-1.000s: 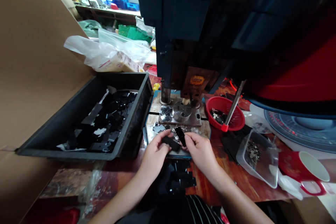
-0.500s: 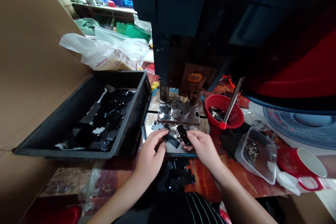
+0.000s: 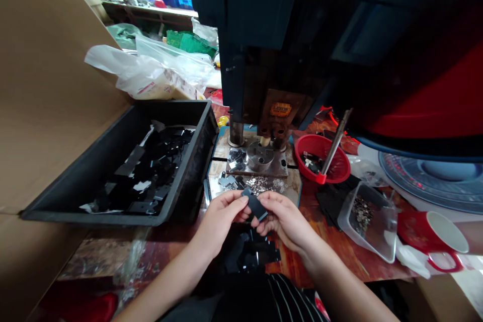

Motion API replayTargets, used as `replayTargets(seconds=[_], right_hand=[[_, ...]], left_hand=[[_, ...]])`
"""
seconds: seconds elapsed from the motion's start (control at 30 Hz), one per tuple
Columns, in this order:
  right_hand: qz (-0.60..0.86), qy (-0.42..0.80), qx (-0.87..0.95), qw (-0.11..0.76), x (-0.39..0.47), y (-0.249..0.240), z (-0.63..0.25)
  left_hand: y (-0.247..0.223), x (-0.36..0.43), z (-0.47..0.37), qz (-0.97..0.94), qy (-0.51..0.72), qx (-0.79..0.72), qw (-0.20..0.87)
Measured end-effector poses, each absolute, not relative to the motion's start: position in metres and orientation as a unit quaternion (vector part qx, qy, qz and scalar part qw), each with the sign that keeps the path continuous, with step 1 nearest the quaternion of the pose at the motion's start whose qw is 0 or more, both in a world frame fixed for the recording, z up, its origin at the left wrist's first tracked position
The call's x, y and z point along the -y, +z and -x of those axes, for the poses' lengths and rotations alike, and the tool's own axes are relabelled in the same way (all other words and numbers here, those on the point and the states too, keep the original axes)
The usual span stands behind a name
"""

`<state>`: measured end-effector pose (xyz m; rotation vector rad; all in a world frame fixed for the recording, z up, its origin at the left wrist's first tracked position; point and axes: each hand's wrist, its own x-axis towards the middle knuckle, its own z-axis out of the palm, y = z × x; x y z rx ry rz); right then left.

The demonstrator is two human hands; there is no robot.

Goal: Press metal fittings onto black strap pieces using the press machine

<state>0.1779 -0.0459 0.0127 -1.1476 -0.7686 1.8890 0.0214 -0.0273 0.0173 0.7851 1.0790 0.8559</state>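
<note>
A small flat black plate (image 3: 256,205) is held up between my two hands, just in front of the press bed. My left hand (image 3: 222,216) pinches its left edge between thumb and fingers. On the other side, my right hand (image 3: 281,216) grips the right edge the same way. Small shiny metal pieces (image 3: 258,183) lie scattered on the bed behind my fingers, with grey and black flat pieces (image 3: 228,180) to their left. A round metal die (image 3: 260,156) sits on a steel plate beyond them. More black plates (image 3: 252,254) lie below my hands at the table's edge.
At left stands a black bin (image 3: 166,219) of dark flat pieces. The press (image 3: 260,10) overhangs the middle. To the right are a red basket (image 3: 341,166), a metal rod with red tip (image 3: 335,146), a clear tub (image 3: 388,236) of small parts and a red mug (image 3: 418,231).
My left hand has moved right from the pieces on the bed and now grips a black plate together with my right hand. The plate is nearer to me and turned.
</note>
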Motion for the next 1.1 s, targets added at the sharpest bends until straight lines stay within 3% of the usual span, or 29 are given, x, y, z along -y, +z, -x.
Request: replayTargets(seconds=[0.17, 0.3, 0.47, 0.57, 0.7, 0.93, 1.1], right_hand=[[0.411, 0.762, 0.278, 0.416, 0.045, 0.013, -0.178], [0.501, 0.599, 0.429, 0.455, 0.031, 0.019, -0.181], [0.565, 0.243, 0.647, 0.452, -0.011, 0.023, -0.191], [0.574, 0.143, 0.671, 0.447, -0.037, 0.018, -0.196], [0.594, 0.148, 0.647, 0.454, -0.062, 0.008, -0.201], [0.574, 0.285, 0.582, 0.500, -0.075, -0.008, -0.204], [0.578, 0.301, 0.575, 0.494, -0.080, -0.009, -0.202]], left_hand=[[0.021, 0.029, -0.019, -0.356, 0.406, -0.477, 0.694], [0.024, 0.018, -0.018, -0.419, 0.417, -0.428, 0.684], [0.025, -0.029, -0.034, -0.594, 0.438, -0.505, 0.447], [0.023, -0.059, -0.044, -0.673, 0.434, -0.512, 0.311], [0.017, -0.082, -0.050, -0.708, 0.430, -0.512, 0.226], [0.007, -0.096, -0.053, -0.715, 0.414, -0.497, 0.265], [0.007, -0.101, -0.057, -0.725, 0.406, -0.482, 0.277]])
